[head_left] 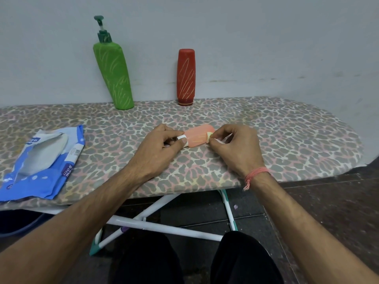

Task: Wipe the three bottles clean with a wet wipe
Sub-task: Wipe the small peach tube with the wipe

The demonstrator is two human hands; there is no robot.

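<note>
A small pink bottle (196,136) with a white cap lies on its side in the middle of the ironing board (287,136). My left hand (162,144) pinches its white cap end. My right hand (238,146) holds a small wet wipe (211,135) bunched against the bottle's right end. A tall green pump bottle (112,72) stands at the back, leaning against the wall. To its right a red bottle (186,76) stands upside down on its cap. Both carry pale scribble marks.
A blue wet-wipe pack (45,160) lies open on the board's left part. The board has a leopard-print cover and a rounded right end, with white crossed legs (160,224) below. My knees are under its front edge. A wall (266,37) stands right behind.
</note>
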